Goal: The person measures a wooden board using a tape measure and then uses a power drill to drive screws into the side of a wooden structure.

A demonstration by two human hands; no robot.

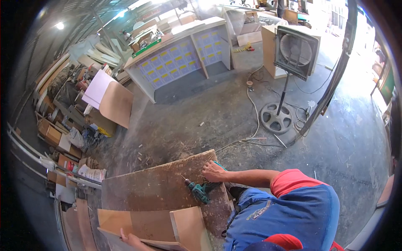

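The box (155, 219), in which brown inner faces are shown but no contents can be made out, lies on the near part of the scuffed board (142, 188), and its lower edge is met by the left hand (132, 240); whether that edge is grasped or merely touched cannot be told. The right hand (213, 172) is set with bent fingers at the board's far right corner, over a teal item (220, 165) that is mostly covered, so its hold cannot be told either. The drill (197, 190) is laid on its side between hand and box, with its bit pointed away to the left. It could be knocked toward the board's right edge if the box were swung or pushed, since little room is left between them. The right forearm could also be scraped by the board's worn corner if it were dragged across. Beyond, two bays of the cabinet (199, 57) are backed by pale, yellow-marked panels. At the left, a carton (49, 133) and a white sack (92, 172) are stacked among scraps; what is held inside them cannot be told.
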